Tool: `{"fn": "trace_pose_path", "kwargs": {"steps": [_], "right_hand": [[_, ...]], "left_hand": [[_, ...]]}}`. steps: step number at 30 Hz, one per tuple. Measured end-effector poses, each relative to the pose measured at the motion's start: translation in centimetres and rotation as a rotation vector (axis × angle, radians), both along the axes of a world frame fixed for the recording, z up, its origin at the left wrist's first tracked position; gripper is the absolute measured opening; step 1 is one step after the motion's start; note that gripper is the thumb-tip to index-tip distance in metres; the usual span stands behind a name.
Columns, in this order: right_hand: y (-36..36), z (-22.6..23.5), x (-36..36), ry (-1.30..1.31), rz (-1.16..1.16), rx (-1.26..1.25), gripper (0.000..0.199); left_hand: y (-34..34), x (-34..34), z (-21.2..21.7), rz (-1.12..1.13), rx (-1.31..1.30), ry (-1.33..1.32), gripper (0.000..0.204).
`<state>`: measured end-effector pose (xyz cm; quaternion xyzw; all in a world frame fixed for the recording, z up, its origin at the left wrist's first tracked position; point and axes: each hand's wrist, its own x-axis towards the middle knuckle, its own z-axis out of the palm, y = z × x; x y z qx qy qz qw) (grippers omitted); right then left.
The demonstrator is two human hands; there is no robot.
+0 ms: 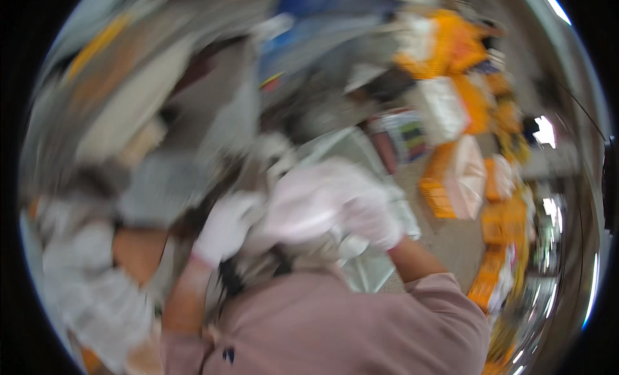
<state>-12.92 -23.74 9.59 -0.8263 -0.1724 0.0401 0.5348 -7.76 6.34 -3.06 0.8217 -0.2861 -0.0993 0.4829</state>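
Observation:
Motion blurs much of the view. A pale pinkish-white bundle (300,204), soft-looking like cloth or plastic film, is held up in front of my chest. My right hand (374,221), in a white glove, closes on its right side. On the bundle's left, my left hand (227,228), also white-gloved, is close against the edge; its fingers are too smeared to read. Beneath and behind lies an opened pale green-white sack or liner (371,272). A small white rounded piece (353,247) shows just under my right hand.
Orange crates (437,188) with white liners line the right side. A box with coloured stripes (403,135) stands ahead. On the left, another person's white-clothed body and bare arm (138,252) are close by, near a grey block-like shape (164,187). Blue material (322,17) lies far ahead.

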Motion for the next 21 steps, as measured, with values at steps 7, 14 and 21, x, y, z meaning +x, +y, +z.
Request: {"fn": "trace_pose_path", "kwargs": {"steps": [7, 14, 21], "right_hand": [[-2.6, 7.3, -2.2, -0.379, -0.339, -0.553, 0.036], [1.5, 6.4, -1.6, -0.03, -0.803, -0.189, 0.042], [12.1, -0.3, -1.6, 0.146, -0.654, -0.112, 0.05]], "left_hand": [[4.5, 3.2, -5.4, 0.076, 0.867, 0.162, 0.036], [1.3, 0.2, -4.9, 0.232, -0.879, 1.306, 0.106], [-4.7, 5.5, 0.6, 0.812, -1.187, 0.943, 0.038]]}}
